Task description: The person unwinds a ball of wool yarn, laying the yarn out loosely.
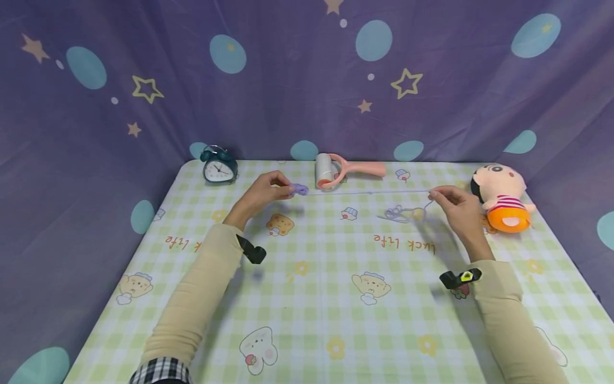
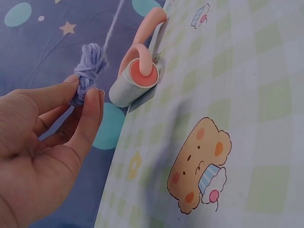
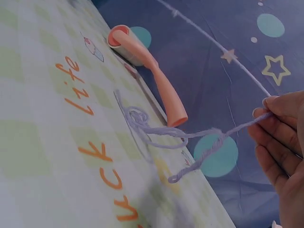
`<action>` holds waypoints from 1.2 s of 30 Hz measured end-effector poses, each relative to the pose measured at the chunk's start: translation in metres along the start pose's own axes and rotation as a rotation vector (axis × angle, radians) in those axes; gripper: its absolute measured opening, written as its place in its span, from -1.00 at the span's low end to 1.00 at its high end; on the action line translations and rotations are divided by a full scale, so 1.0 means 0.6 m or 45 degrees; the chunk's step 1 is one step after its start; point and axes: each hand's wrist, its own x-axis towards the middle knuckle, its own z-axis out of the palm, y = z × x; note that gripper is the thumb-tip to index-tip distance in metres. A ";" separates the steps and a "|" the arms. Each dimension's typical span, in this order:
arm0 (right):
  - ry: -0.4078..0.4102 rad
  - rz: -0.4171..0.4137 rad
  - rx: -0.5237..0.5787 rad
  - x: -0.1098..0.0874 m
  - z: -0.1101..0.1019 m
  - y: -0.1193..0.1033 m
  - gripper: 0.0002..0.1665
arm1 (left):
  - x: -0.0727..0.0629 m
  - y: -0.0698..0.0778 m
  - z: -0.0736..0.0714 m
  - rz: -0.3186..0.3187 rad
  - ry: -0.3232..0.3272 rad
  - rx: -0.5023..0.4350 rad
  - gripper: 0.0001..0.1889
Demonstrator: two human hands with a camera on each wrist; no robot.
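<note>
A small wound bundle of lavender yarn point(image 2: 89, 71) is pinched between the thumb and fingers of my left hand point(image 1: 265, 193), above the table. From it a single strand point(image 1: 369, 192) runs taut across to my right hand point(image 1: 455, 205), which pinches it between thumb and fingertips. Below the right hand the yarn carries on down to a loose, looped tangle point(image 3: 138, 118) lying on the tablecloth. In the right wrist view a twisted piece of that yarn hangs beside the tangle.
A pink-handled lint roller point(image 1: 357, 169) lies at the table's back edge, behind the strand. At the back left stands a dark green alarm clock point(image 1: 219, 166). A plush doll point(image 1: 503, 197) lies right of my right hand. Checked cloth point(image 1: 307, 309) covers the table; a purple curtain point(image 1: 297, 106) hangs behind.
</note>
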 end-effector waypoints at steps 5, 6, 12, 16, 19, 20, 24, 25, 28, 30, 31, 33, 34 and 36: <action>0.036 0.037 0.028 -0.001 -0.015 0.003 -0.64 | -0.001 -0.001 -0.004 0.010 0.001 -0.002 -0.83; 0.052 0.041 0.046 -0.002 -0.018 0.002 -0.66 | -0.001 -0.002 -0.005 0.012 0.001 0.002 -0.83; 0.141 0.069 0.060 -0.013 -0.037 -0.024 -0.69 | -0.002 -0.003 -0.010 0.020 0.012 0.014 -0.83; 0.108 0.082 -0.061 -0.010 -0.042 0.005 -0.66 | -0.001 -0.003 -0.011 0.023 0.011 0.032 -0.81; 0.032 0.067 -0.190 -0.009 -0.039 0.027 -0.62 | 0.000 -0.002 -0.009 0.019 0.013 0.058 -0.79; 0.006 0.061 -0.238 -0.010 -0.038 0.027 -0.60 | 0.001 -0.001 -0.008 0.016 0.015 0.063 -0.79; -0.109 0.043 -0.373 -0.011 -0.033 0.031 -0.59 | 0.003 0.003 -0.002 0.010 0.006 0.071 -0.81; -0.138 0.040 -0.403 -0.011 -0.031 0.033 -0.60 | 0.002 0.004 0.000 0.010 0.002 0.071 -0.82; -0.231 0.021 -0.472 -0.012 -0.026 0.037 -0.62 | 0.002 0.008 0.006 0.010 -0.014 0.073 -0.83; -0.287 0.011 -0.493 -0.012 -0.022 0.039 -0.63 | 0.001 0.010 0.009 0.015 -0.026 0.070 -0.84; -0.309 0.008 -0.492 -0.012 -0.019 0.040 -0.64 | 0.001 0.010 0.010 0.017 -0.033 0.066 -0.84; -0.345 0.012 -0.488 -0.012 -0.015 0.041 -0.66 | 0.000 0.011 0.013 0.028 -0.050 0.073 -0.84; -0.353 0.016 -0.485 -0.012 -0.013 0.040 -0.67 | 0.000 0.011 0.015 0.035 -0.060 0.075 -0.83; -0.355 0.021 -0.475 -0.012 -0.009 0.038 -0.68 | -0.001 0.012 0.018 0.047 -0.077 0.073 -0.83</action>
